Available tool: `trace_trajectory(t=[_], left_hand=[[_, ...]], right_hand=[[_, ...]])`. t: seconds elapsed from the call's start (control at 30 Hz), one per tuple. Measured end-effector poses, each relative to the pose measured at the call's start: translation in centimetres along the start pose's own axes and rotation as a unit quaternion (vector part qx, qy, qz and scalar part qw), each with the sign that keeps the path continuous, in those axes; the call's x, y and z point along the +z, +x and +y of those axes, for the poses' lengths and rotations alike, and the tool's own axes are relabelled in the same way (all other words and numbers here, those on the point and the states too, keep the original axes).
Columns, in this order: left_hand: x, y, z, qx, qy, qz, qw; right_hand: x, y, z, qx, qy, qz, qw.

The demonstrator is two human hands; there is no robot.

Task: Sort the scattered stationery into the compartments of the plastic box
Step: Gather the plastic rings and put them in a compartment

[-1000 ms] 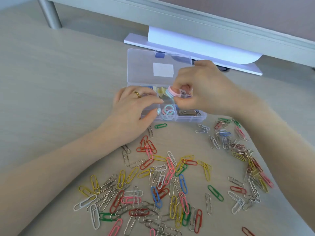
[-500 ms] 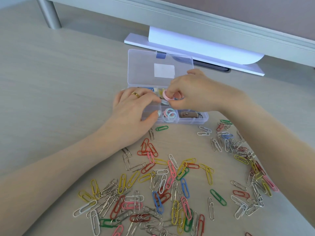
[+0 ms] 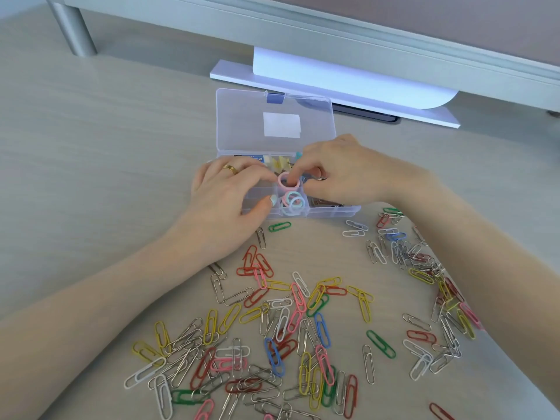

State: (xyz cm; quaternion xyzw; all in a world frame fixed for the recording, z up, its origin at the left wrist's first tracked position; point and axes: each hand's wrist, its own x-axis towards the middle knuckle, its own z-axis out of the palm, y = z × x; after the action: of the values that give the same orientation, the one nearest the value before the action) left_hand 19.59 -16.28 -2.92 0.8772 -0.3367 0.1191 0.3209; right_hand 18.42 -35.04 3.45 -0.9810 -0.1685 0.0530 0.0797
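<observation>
Clear plastic forms the box (image 3: 333, 211) at the centre of the frame, its lid (image 3: 242, 122) thrown back flat toward the top with a white label (image 3: 281, 125) on it and a blue latch (image 3: 275, 97) at its far edge. The left hand (image 3: 230, 204) lies over the left end of the box, fingers bent and lightly spread, a gold ring (image 3: 230, 169) on one finger and the thumb tip resting against the front compartments; it grips nothing that can be seen. The right hand (image 3: 342, 171) comes in from the right of the frame, its index finger poked down through a pink ring (image 3: 286, 180) that sits tilted over the middle of the box, the other fingers curled in; whether the thumb also pinches the ring cannot be told. Just below it, in a front compartment, lie more loose rings (image 3: 291, 202) in pink, pale blue and white. Yellow and blue bits show in the back compartments, too hidden to name. Paper clips (image 3: 272, 338) in many colours are strewn over the pale wood-grain surface (image 3: 91, 165) across the lower half of the frame, with a second heap (image 3: 424, 268) at the right beside the right forearm. One green clip (image 3: 279, 226) lies just in front of the box. A white stand (image 3: 333, 89) sits beyond the lid.
</observation>
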Motion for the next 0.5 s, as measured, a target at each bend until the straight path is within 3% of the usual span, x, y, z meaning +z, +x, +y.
trace_trajectory(t=[0.23, 0.5], left_hand=[[0.1, 0.1, -0.3, 0.002, -0.004, -0.001, 1.000], [0.1, 0.1, -0.3, 0.038, -0.021, 0.021, 0.999]], right_hand=[[0.0, -5.0, 1.5, 0.028, 0.103, 0.141, 0.984], [3.3, -11.9, 5.9, 0.152, 0.161, 0.154, 0.963]])
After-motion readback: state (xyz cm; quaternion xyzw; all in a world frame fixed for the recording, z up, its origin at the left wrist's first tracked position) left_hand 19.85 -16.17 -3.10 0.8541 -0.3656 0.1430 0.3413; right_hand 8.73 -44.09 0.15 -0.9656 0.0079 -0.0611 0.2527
